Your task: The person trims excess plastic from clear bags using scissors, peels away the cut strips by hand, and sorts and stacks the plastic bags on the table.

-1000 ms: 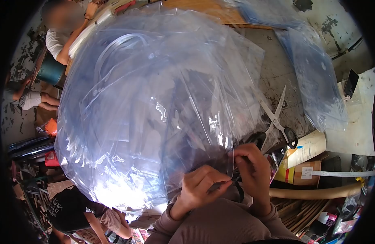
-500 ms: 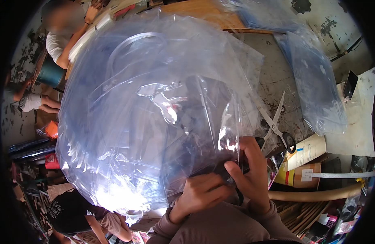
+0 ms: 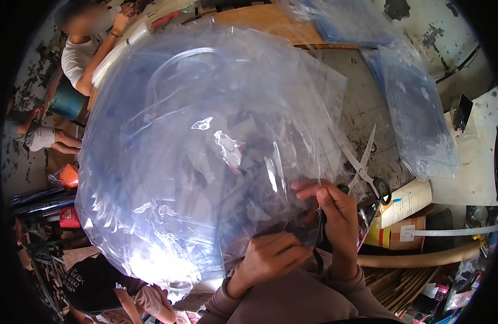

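Nearby, open scissors [image 3: 361, 170] lie just beyond the right hand [image 3: 340, 216], which pinches an edge at the near right of the plastic sheets [image 3: 173, 135]; the left hand [image 3: 275, 259] curls, its hold unclear. The right thumb sits higher than before.

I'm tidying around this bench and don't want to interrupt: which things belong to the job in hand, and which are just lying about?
Likely in the job:
heaped clear plastic sheets, with both bare hands at the near edge
open silver scissors with black handles, lying near the right hand

Probably just lying about:
brown cardboard box with white label
bright orange bundle
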`<state>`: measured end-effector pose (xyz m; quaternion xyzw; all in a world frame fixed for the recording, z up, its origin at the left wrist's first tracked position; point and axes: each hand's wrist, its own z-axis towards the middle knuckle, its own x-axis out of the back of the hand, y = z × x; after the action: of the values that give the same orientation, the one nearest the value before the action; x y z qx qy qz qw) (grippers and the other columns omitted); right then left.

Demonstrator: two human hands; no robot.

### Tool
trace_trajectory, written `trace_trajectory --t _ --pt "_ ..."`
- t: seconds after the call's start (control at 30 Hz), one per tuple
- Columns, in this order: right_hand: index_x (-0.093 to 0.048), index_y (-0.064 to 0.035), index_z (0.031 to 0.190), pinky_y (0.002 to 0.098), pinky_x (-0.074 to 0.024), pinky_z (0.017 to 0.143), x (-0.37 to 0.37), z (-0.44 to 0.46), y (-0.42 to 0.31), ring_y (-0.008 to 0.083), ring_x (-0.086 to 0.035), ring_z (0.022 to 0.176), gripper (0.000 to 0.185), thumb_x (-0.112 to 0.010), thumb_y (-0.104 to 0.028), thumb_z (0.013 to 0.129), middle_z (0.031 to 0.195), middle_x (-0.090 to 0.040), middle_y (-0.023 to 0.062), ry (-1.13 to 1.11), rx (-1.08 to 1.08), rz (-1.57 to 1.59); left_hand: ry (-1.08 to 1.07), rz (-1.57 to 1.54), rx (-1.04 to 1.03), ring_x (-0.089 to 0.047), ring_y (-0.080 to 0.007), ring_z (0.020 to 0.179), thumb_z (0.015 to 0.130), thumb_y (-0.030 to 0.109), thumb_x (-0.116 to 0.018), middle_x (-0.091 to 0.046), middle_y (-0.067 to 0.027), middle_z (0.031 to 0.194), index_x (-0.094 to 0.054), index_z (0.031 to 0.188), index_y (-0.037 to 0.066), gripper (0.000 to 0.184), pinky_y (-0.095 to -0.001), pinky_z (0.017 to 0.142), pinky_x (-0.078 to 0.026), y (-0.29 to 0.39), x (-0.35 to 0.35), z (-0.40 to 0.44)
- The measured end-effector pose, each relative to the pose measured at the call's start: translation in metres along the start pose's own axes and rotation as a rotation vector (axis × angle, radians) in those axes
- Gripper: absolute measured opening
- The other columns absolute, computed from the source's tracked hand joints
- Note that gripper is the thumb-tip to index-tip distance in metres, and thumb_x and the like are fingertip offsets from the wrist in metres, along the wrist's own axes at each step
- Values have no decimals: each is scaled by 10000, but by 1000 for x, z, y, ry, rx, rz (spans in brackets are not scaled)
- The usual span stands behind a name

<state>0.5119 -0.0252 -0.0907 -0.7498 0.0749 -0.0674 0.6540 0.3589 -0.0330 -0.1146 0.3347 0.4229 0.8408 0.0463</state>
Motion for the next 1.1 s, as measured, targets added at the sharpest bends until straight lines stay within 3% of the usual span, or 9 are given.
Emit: trace_trajectory --t 0.17,0.23,0.57,0.77,0.83,0.9,0.97,1.07,1.1 --pt "-618 -7 959 196 -386 528 5 -2 2 43 -458 581 290 -402 -202 958 713 -585 22 6 -37 30 135 -162 33 -574 -165 542 609 -16 -689 -563 -46 692 -541 746 50 212 -256 455 -463 -4 -2 -6" --pt "-610 -6 965 200 -347 527 4 -2 1 38 -421 561 275 -400 -183 959 621 -492 -9 -1 -54 41 132 -165 26 -580 -162 538 614 8 -700 -569 -36 670 -544 747 65 213 -254 447 -459 -5 -1 -7" --pt "-587 6 981 199 -345 528 6 0 7 36 -420 565 222 -424 -140 944 617 -475 -20 -27 -4 1 118 -153 -15 -584 -154 528 619 41 -722 -575 -30 649 -550 738 76 212 -253 437 -453 -5 0 -3" --pt "-558 -2 1050 205 -379 556 11 -5 17 51 -471 590 201 -465 -128 922 659 -518 4 -88 37 5 92 -167 21 -582 -161 526 619 46 -729 -576 -34 647 -564 711 79 192 -260 441 -450 -3 2 -2" --pt "-523 -16 1111 232 -431 592 6 -12 16 85 -561 665 230 -493 -85 893 742 -596 66 -93 205 -189 83 -150 0 -579 -161 540 623 46 -726 -571 -28 679 -566 728 77 193 -259 455 -455 -4 1 -3" --pt "-505 -25 1137 249 -447 609 0 -20 4 105 -586 705 258 -497 -65 882 802 -613 94 -78 176 -224 64 -139 -29 -576 -161 554 627 46 -723 -565 -23 710 -568 744 75 196 -258 469 -460 -3 1 -4" --pt "-510 -35 1138 260 -487 595 2 -22 1 135 -617 726 265 -487 -34 874 956 -628 121 -67 151 -228 -3 37 -9 -579 -149 582 663 118 -735 -565 -3 726 -577 741 90 178 -252 506 -469 0 0 -5" --pt "-520 17 1093 244 -522 579 13 -11 -11 177 -640 760 222 -461 -17 882 962 -624 150 46 158 -125 -33 275 -186 -582 -127 625 705 187 -724 -564 19 733 -584 739 111 163 -243 554 -477 20 1 1" --pt "-551 -24 1074 229 -541 553 27 -5 -20 141 -629 722 204 -462 -47 891 1012 -607 89 36 229 -109 -39 267 -205 -582 -127 625 705 187 -724 -564 19 733 -584 739 111 163 -243 554 -477 24 3 0"
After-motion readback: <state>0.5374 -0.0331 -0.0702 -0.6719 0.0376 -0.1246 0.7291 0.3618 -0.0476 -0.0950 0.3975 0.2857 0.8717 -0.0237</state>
